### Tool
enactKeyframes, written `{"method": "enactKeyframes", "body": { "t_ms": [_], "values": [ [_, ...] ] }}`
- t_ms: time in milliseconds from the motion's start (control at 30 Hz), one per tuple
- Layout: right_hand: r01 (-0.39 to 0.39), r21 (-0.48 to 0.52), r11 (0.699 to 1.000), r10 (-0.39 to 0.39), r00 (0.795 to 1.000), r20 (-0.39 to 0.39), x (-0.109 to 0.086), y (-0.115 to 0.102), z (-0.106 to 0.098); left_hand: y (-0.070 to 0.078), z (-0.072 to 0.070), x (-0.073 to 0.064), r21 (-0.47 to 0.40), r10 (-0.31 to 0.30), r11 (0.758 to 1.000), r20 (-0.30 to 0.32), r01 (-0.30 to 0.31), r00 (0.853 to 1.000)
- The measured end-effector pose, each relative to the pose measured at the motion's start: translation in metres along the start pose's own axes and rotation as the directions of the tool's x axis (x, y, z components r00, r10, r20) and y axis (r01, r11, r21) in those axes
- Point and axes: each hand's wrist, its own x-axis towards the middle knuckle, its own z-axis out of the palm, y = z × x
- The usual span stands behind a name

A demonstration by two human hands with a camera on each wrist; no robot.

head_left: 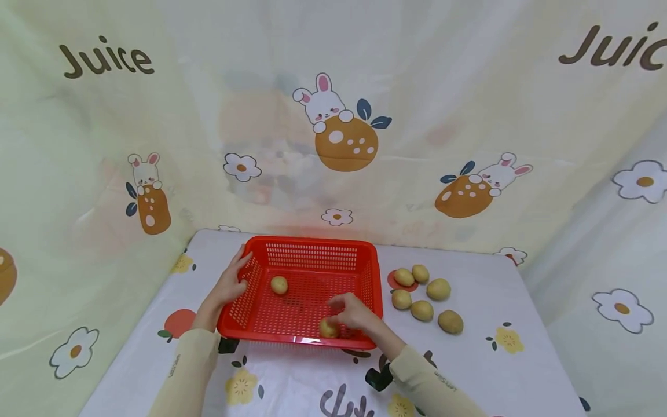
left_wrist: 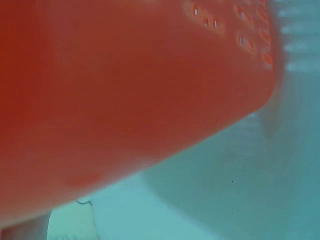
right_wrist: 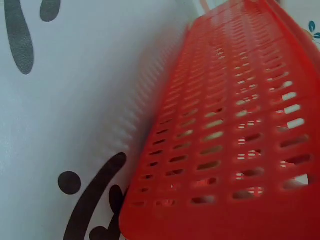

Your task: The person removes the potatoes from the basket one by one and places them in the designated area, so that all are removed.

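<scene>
A red plastic basket (head_left: 312, 246) with slotted walls stands on the table in the head view, and its outer side fills much of both wrist views. My left hand (head_left: 229, 285) rests on its left rim, fingers fairly straight and thumb reaching over the edge. Inside the basket, my right hand (head_left: 355, 313) is by the front wall, with loosely bent fingers right over a potato (head_left: 329, 329). The thumb overlaps the top of that potato. Another potato (head_left: 279, 285) lies on the basket floor toward the left.
Several potatoes lie loose on the tablecloth right of the basket, among them a large potato (head_left: 439, 289) and a darker potato (head_left: 450, 322). A patterned cloth (head_left: 406, 202) hangs behind the table. The white tablecloth (head_left: 292, 376) shows printed flowers and fruit.
</scene>
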Motion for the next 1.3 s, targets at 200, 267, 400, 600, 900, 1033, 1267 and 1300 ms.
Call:
{"method": "enactKeyframes", "body": {
  "t_ms": [200,267,400,600,900,1033,1267,1300],
  "values": [
    [-0.060,0.033,0.998,0.057,0.996,0.065,0.000,0.002,0.003,0.005,0.000,0.001,-0.014,-0.009,1.000,0.006,0.009,1.000],
    [-0.056,0.031,0.998,0.053,0.996,0.066,0.000,0.001,0.004,0.006,0.000,0.001,-0.018,-0.015,1.000,0.008,0.015,1.000],
    [-0.045,0.037,0.998,0.042,0.997,0.068,0.000,0.001,0.004,0.006,0.001,0.001,-0.014,-0.020,1.000,0.007,0.020,1.000],
    [-0.041,0.045,0.998,0.039,0.998,0.056,-0.001,0.001,0.004,0.005,0.002,0.001,-0.011,-0.017,1.000,0.009,0.017,1.000],
    [0.031,0.133,0.991,-0.036,0.999,0.036,-0.003,-0.010,-0.013,0.005,0.001,0.001,0.010,-0.031,0.999,0.007,0.031,1.000],
    [0.059,0.213,0.975,-0.066,0.997,0.028,-0.006,-0.015,-0.028,0.005,0.001,0.001,0.010,-0.033,0.999,0.007,0.033,0.999],
    [0.081,0.337,0.938,-0.082,0.997,-0.011,-0.018,-0.018,-0.057,0.003,0.002,0.000,0.007,-0.018,1.000,0.002,0.018,1.000],
    [0.080,0.351,0.933,-0.078,0.997,-0.019,-0.020,-0.016,-0.062,0.003,0.002,0.001,0.010,-0.011,1.000,0.004,0.011,1.000]
  ]
}}
